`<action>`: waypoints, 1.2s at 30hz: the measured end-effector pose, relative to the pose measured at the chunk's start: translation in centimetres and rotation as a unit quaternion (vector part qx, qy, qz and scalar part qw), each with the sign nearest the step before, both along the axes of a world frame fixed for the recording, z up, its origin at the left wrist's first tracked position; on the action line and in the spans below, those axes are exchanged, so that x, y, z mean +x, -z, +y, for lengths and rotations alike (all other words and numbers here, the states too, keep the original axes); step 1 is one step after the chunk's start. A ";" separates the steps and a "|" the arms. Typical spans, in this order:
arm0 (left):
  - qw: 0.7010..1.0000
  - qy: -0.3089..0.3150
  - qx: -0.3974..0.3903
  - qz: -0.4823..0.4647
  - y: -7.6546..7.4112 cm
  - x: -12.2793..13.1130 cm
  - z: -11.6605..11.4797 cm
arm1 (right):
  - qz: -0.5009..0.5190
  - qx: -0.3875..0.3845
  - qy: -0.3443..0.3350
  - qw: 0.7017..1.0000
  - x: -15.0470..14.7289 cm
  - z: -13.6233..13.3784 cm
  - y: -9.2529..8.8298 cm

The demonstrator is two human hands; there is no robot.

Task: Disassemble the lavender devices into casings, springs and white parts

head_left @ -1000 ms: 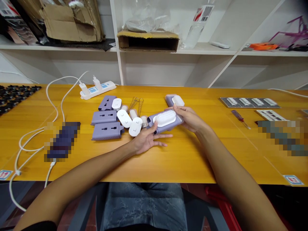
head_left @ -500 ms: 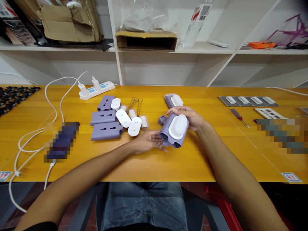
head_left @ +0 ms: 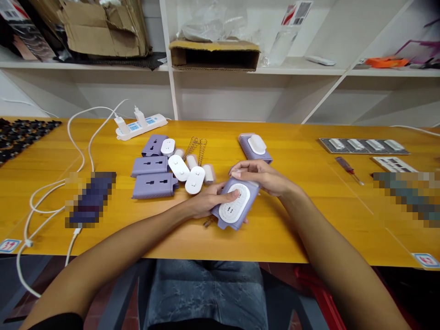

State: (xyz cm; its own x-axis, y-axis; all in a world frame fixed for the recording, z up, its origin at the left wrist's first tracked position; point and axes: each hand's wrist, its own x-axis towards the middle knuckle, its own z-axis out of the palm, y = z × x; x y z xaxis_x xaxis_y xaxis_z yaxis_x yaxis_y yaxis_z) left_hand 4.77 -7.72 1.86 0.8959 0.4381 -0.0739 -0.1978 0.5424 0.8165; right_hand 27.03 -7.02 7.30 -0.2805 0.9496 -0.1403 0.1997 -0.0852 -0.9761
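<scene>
Both hands hold a purple housing (head_left: 248, 204) with a white oval piece (head_left: 234, 204) on its upper face. My left hand (head_left: 209, 200) grips its left side, thumb resting on the oval piece. My right hand (head_left: 264, 178) is closed round the upper end. A spring (head_left: 208, 222) pokes out below my left hand. Behind my right hand lies another purple housing (head_left: 255, 147) with a white oval piece on it. To the left, purple housings (head_left: 153, 185) lie beside white oval pieces (head_left: 195, 180), pale cylinders (head_left: 208, 174) and coil springs (head_left: 202, 152).
A power strip (head_left: 142, 126) and a phone (head_left: 92, 200) with white cables are at the left. A screwdriver (head_left: 349, 169) and a metal tray with white parts (head_left: 364, 146) lie at the right. White shelves (head_left: 220, 98) holding cardboard stand behind the table.
The held housing has turned, its oval piece now showing a flat slotted face instead of a fluffy white mound. My left hand has moved onto it. The view has shifted slightly.
</scene>
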 end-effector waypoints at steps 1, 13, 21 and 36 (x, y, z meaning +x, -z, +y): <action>1.000 0.008 0.000 -0.003 -0.1 -0.1 0.0 | -0.002 0.004 -0.003 1.000 -0.1 -0.1 0.0; 1.000 -0.020 0.005 0.001 -0.3 0.0 0.0 | -0.016 0.018 0.006 1.000 -0.6 0.2 0.6; 0.999 -0.034 0.004 -0.029 0.1 0.3 0.3 | 0.014 0.012 0.060 0.998 0.2 0.8 0.6; 0.997 -0.014 0.029 0.077 -0.3 0.0 1.0 | 0.097 0.028 0.190 0.976 3.3 2.3 0.5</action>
State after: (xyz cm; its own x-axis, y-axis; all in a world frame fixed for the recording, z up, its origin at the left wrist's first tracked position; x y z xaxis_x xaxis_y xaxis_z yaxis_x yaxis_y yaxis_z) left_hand 4.79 -6.76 2.18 0.8631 0.4709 -0.1826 -0.0828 0.4886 0.8686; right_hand 30.37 -4.69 6.85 0.0780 0.9949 -0.0639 -0.0258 -0.0621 -0.9977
